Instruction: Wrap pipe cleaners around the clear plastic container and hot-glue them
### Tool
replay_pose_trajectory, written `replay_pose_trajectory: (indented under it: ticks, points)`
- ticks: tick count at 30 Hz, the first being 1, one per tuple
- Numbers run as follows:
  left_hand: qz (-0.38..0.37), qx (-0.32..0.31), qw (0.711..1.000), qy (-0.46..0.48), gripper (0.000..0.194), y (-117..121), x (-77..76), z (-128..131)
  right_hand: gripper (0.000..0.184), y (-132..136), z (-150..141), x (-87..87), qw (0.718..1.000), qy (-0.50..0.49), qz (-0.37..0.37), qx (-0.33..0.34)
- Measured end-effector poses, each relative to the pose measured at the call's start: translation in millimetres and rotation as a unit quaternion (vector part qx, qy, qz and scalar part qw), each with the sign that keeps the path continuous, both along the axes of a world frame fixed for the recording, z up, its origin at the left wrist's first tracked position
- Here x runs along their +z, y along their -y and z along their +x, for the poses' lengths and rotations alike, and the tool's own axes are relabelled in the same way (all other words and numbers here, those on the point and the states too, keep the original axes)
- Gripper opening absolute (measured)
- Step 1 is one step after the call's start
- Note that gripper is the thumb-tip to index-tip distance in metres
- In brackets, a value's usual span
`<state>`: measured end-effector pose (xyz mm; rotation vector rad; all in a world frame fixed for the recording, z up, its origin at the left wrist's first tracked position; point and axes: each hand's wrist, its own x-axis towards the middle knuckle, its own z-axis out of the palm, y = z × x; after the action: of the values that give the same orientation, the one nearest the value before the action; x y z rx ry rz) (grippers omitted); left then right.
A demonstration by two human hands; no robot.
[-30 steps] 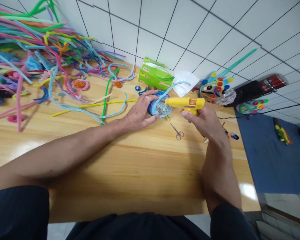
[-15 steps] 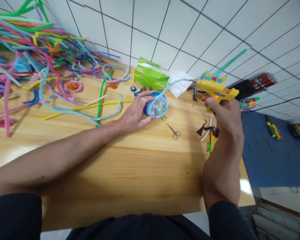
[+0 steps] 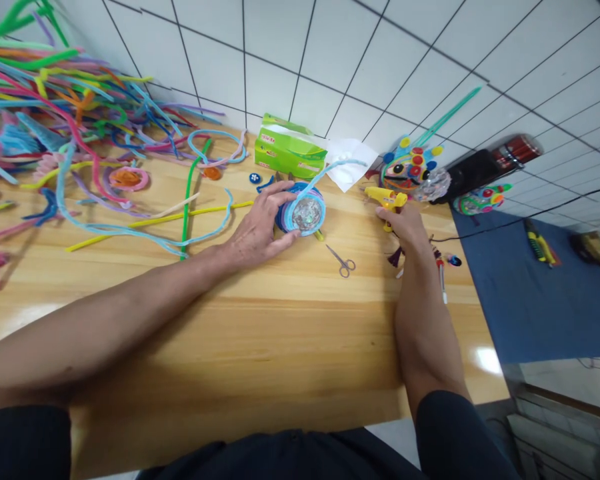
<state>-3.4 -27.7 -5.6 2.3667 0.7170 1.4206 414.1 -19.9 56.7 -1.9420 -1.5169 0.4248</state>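
My left hand (image 3: 265,230) is wrapped round the side of a small round container (image 3: 307,215) coiled in blue and purple pipe cleaners, with a silvery, shiny inside. From its rim a loose light-blue pipe cleaner end (image 3: 330,169) sticks up toward the right. My right hand (image 3: 405,223) grips a yellow hot glue gun (image 3: 386,197) low over the right side of the table, its nozzle pointing left. Small scissors (image 3: 343,261) lie between my hands. Below the glue gun is a dark purple tassel (image 3: 395,257), partly hidden by my right forearm.
Pipe cleaners of many colours (image 3: 80,100) are heaped at the left. Along the tiled wall stand a green tissue pack (image 3: 287,148), a white paper (image 3: 350,167) and a decorated figure with pompoms (image 3: 410,167). A black cord (image 3: 530,217) runs rightward.
My right hand has lowered the glue gun from above the table down toward its surface, away from the light-blue pipe cleaner end. My left hand keeps its hold on the container.
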Motion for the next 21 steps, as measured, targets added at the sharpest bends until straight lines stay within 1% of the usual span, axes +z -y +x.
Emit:
replay_pose_trajectory:
  ticks: [2, 3, 5, 6, 7, 8, 9, 10, 11, 12, 13, 15, 18, 21]
  points:
    - [-0.008, -0.002, 1.000, -0.007, 0.074, 0.0, 0.2, -0.3, 0.055, 3.0, 0.0, 12.6, 1.000, -0.003, -0.019, -0.020]
    - [-0.013, -0.004, 1.000, -0.009, 0.074, 0.0, 0.1, -0.2, 0.056, 5.8, -2.9, 21.2, 0.999, 0.019, -0.005, -0.037]
    - [-0.019, -0.003, 1.000, -0.005, 0.074, 0.3, -0.3, 0.5, 0.063, 14.4, -17.3, 41.2, 0.994, 0.070, 0.058, -0.054]
    - [-0.020, 0.000, 1.000, -0.002, 0.073, 0.5, -0.5, 1.0, 0.062, 19.9, -29.6, 51.3, 0.985, 0.102, 0.131, -0.037]
    - [-0.020, 0.004, 1.000, 0.000, 0.072, 0.7, -0.7, 1.7, 0.057, 25.5, -45.2, 60.4, 0.973, 0.121, 0.196, 0.010]
    - [-0.020, 0.006, 1.000, 0.002, 0.071, 0.9, -0.8, 2.2, 0.049, 30.6, -63.5, 68.0, 0.961, 0.125, 0.236, 0.068]
    - [-0.018, 0.007, 1.000, 0.004, 0.071, 1.0, -0.8, 2.7, 0.042, 34.4, -83.5, 73.5, 0.951, 0.121, 0.255, 0.127]
    - [-0.017, 0.006, 1.000, 0.006, 0.071, 1.1, -0.7, 2.9, 0.040, 36.4, -103.7, 76.7, 0.939, 0.120, 0.260, 0.190]
    - [-0.015, 0.003, 1.000, 0.008, 0.071, 1.0, -0.6, 3.0, 0.039, 36.3, -122.9, 77.6, 0.928, 0.119, 0.261, 0.237]
    - [-0.012, -0.001, 1.000, 0.009, 0.071, 0.8, -0.3, 2.9, 0.039, 34.2, -139.6, 76.6, 0.921, 0.124, 0.254, 0.267]
    - [-0.010, -0.006, 1.000, 0.010, 0.072, 0.6, -0.1, 2.7, 0.039, 30.6, -153.2, 74.1, 0.922, 0.127, 0.236, 0.279]
    - [-0.006, -0.017, 1.000, 0.009, 0.073, 0.2, 0.3, 2.4, 0.040, 22.0, -169.6, 67.3, 0.923, 0.126, 0.212, 0.294]
    - [-0.002, -0.026, 1.000, 0.003, 0.072, 0.2, 1.0, 2.6, 0.036, 13.8, -174.4, 59.8, 0.932, 0.112, 0.193, 0.284]
    - [0.003, -0.019, 1.000, -0.005, 0.073, 0.7, 1.4, 3.9, 0.033, 13.2, -172.1, 58.2, 0.943, 0.087, 0.180, 0.266]
